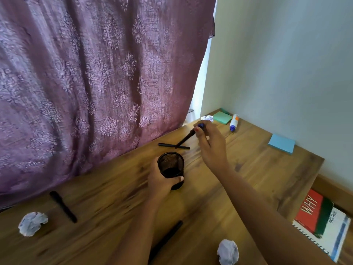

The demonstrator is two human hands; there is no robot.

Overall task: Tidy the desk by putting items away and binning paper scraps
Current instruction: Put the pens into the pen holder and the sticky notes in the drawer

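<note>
The right hand (pixel 211 148) pinched a black pen (pixel 186 138) by its blue-capped upper end, thumb and fingertips closed on it. From the grip the barrel slanted down and to the left, its lower tip hanging over a second pen (pixel 168 144) that lay flat on the desk (pixel 248 169). Whether the tip touched that pen could not be told.

The mesh cup (pixel 172 165) stood below and to the left of the grip, on the person's side of the pen's tip, with its mouth facing up. The left hand (pixel 162 183) held it, fingers wrapped round its lower wall and thumb across the front.

The pen's long axis pointed past the cup's far rim rather than into the mouth. The next move therefore seemed to need the tip drawn back toward the person and the barrel stood more upright before release.

Farther from the grip, a crumpled paper ball (pixel 32 223) lay far to the left and another paper scrap (pixel 228 254) lay below the right forearm.
</note>
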